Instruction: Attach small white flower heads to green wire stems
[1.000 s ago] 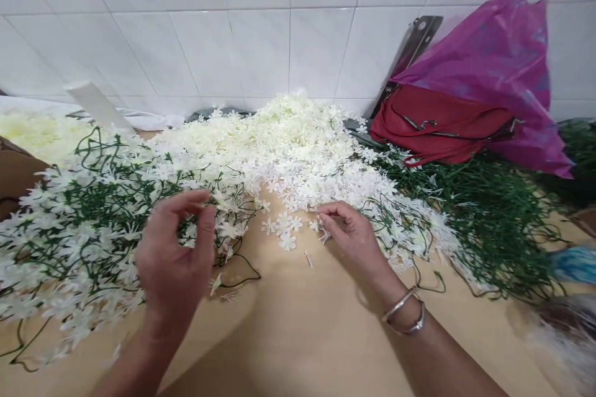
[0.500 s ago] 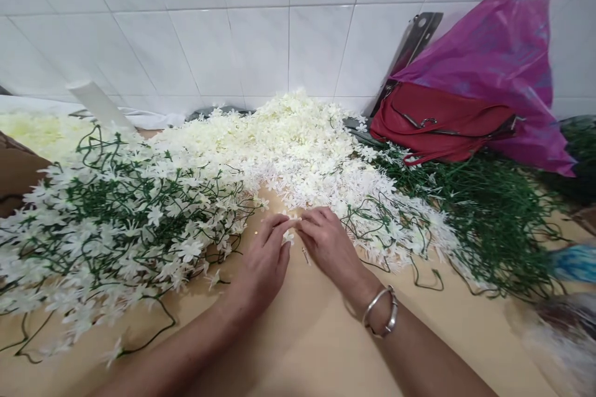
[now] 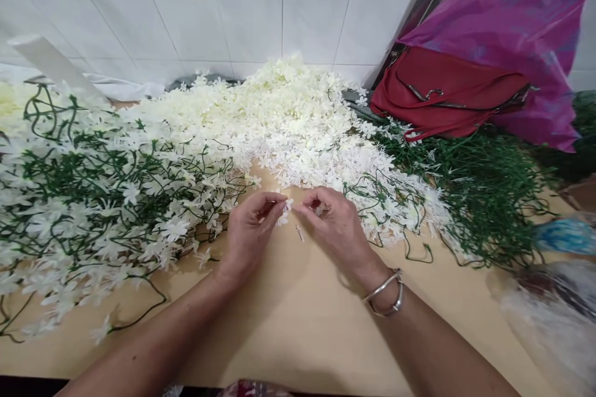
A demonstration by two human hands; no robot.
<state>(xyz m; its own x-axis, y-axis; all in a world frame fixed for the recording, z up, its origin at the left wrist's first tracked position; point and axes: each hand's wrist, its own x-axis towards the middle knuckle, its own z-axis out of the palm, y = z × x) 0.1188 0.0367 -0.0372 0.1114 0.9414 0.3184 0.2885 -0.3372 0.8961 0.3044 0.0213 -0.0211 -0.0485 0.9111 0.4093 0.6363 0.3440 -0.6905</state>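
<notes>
A small white flower (image 3: 285,213) is pinched between the thumb and fingers of my left hand (image 3: 254,226). Just right of it, my right hand (image 3: 333,220) is closed in a pinch, with its fingertips close to the flower; what they hold is too small to make out. On the table under the hands lies a tiny pale piece (image 3: 300,233). White petals (image 3: 298,118) are heaped beyond the hands. To the left spreads a pile of white flowers on green stems (image 3: 116,192).
Green stems (image 3: 479,192) lie at the right on the table (image 3: 288,322). Behind them are a red bag (image 3: 451,93) and a purple plastic bag (image 3: 516,25) by the tiled wall. A clear plastic bag (image 3: 554,316) sits at the right edge.
The view has tipped downward. My hands have moved apart slightly, and the white flower now shows at my left fingertips.
</notes>
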